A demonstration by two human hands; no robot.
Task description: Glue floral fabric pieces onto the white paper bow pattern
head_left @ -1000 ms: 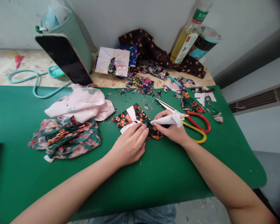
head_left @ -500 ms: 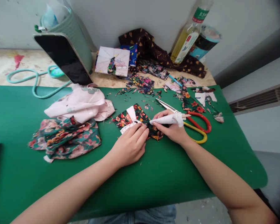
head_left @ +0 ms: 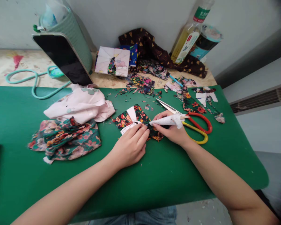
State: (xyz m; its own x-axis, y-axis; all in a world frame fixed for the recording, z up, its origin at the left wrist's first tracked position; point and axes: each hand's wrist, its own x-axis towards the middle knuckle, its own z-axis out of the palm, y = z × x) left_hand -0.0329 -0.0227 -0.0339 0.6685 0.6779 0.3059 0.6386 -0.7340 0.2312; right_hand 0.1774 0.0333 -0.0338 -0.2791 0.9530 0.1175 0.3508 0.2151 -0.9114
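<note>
A patchwork piece (head_left: 142,114) of floral and white fabric lies flat on the green table cover. My left hand (head_left: 133,145) is on its lower edge, fingers close together and holding it down; the thumb is hidden. In my right hand (head_left: 172,128) is a white cone-shaped bag (head_left: 166,121), gripped between thumb and fingers. Thin wooden sticks poke from the cone's wide end. Its narrow tip meets the dark floral cloth just right of my left fingertips. Scissors (head_left: 198,126) with red and yellow handles lie behind my right hand, partly covered by it.
Crumpled pink cloth (head_left: 79,103) and green floral cloth (head_left: 72,139) lie left. Fabric scraps (head_left: 142,82) spread along the back. A phone (head_left: 63,57) leans on a pale green container (head_left: 81,43). An oil bottle (head_left: 184,40) and a dark can (head_left: 204,43) stand back right.
The cone's tip has shifted very slightly left along the patchwork piece with my right hand. My left hand stays where it was.
</note>
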